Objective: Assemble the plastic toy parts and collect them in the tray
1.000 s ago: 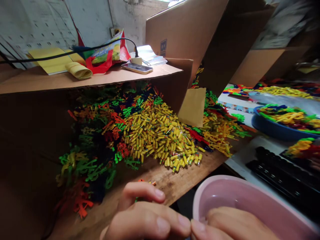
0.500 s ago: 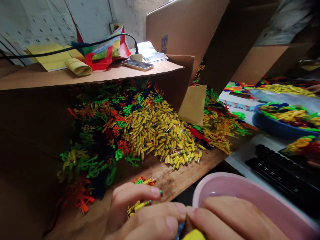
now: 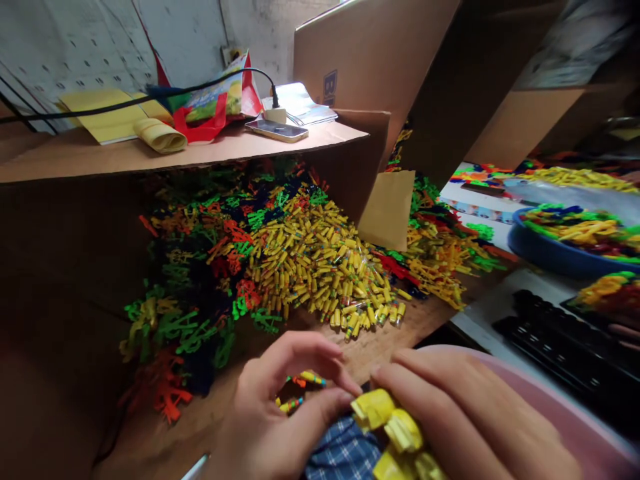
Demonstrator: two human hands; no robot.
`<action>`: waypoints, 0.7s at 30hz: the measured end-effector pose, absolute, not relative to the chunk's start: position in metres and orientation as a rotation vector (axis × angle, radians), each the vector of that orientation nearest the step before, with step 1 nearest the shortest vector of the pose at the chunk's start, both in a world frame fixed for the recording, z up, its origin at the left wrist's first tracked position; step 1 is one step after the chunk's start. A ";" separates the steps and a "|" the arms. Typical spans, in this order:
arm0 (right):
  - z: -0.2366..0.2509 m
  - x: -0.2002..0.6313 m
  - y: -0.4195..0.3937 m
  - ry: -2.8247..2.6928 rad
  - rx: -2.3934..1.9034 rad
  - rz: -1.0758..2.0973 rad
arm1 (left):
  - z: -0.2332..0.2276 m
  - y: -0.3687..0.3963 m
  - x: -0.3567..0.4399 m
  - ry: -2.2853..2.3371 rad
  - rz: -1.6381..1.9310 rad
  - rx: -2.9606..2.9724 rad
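You are looking down at a wooden worktop (image 3: 380, 343) walled in by big cardboard boxes (image 3: 373, 57), with a cardboard shelf (image 3: 150, 157) above it carrying a phone (image 3: 277, 131), a black cable (image 3: 125, 103) and yellow papers (image 3: 103, 117). Under that shelf spreads a large heap of coloured plastic pieces (image 3: 200, 267), green, orange and dark, and in its middle lies a pile of small yellow capsules (image 3: 320, 273). Off to your right a blue bowl (image 3: 555, 257) holds more coloured pieces, beside a black tray (image 3: 560, 343). A pink basin (image 3: 580, 427) sits under your right hand (image 3: 465, 420), whose fingers press down on a bunch of yellow wrapped pieces (image 3: 395, 430) at the bottom edge, above a patch of blue checked cloth (image 3: 345, 457). Your left hand (image 3: 280, 413) curls just beside them, thumb and forefinger drawn together, pinching one end of that yellow bunch, with a few striped capsules (image 3: 300, 393) cupped in the palm.
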State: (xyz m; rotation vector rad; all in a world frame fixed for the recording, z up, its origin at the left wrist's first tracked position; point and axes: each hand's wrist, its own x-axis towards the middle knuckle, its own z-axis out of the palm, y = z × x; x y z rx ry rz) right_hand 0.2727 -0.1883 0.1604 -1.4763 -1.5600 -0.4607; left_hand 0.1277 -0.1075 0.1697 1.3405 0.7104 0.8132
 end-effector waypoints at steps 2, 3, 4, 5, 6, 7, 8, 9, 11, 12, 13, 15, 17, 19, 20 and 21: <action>0.165 0.285 -0.190 -1.536 -1.513 -0.407 | 0.175 -0.099 0.131 0.688 0.702 1.212; 0.169 0.292 -0.188 -1.480 -1.529 -0.388 | 0.178 -0.095 0.133 0.657 0.672 1.153; 0.173 0.301 -0.182 -1.397 -1.527 -0.366 | 0.182 -0.091 0.136 0.625 0.653 1.102; 0.178 0.311 -0.173 -1.307 -1.502 -0.347 | 0.187 -0.087 0.138 0.589 0.647 1.061; 0.184 0.323 -0.161 -1.245 -1.446 -0.348 | 0.191 -0.083 0.141 0.558 0.652 1.033; 0.190 0.337 -0.145 -1.203 -1.397 -0.349 | 0.196 -0.079 0.144 0.533 0.668 1.018; 0.198 0.351 -0.127 -1.187 -1.361 -0.354 | 0.200 -0.075 0.146 0.516 0.690 1.012; 0.208 0.366 -0.107 -1.197 -1.360 -0.350 | 0.204 -0.070 0.148 0.501 0.714 1.010; 0.230 0.394 -0.064 -1.239 -1.350 -0.299 | 0.207 -0.059 0.151 0.482 0.767 1.014; 0.242 0.405 -0.042 -1.293 -1.329 -0.240 | 0.207 -0.053 0.152 0.478 0.788 1.022; 0.254 0.414 -0.019 -1.355 -1.302 -0.146 | 0.207 -0.046 0.154 0.478 0.799 1.034; 0.277 0.423 0.027 -1.471 -1.252 0.071 | 0.205 -0.031 0.155 0.482 0.805 1.078; 0.295 0.423 0.073 -1.568 -1.229 0.213 | 0.205 -0.017 0.156 0.487 0.826 1.129; 0.306 0.415 0.117 -1.649 -1.230 0.272 | 0.208 -0.005 0.155 0.479 0.873 1.166; 0.310 0.410 0.137 -1.683 -1.231 0.290 | 0.211 0.001 0.154 0.476 0.898 1.178; 0.312 0.405 0.155 -1.715 -1.233 0.309 | 0.214 0.005 0.153 0.478 0.917 1.187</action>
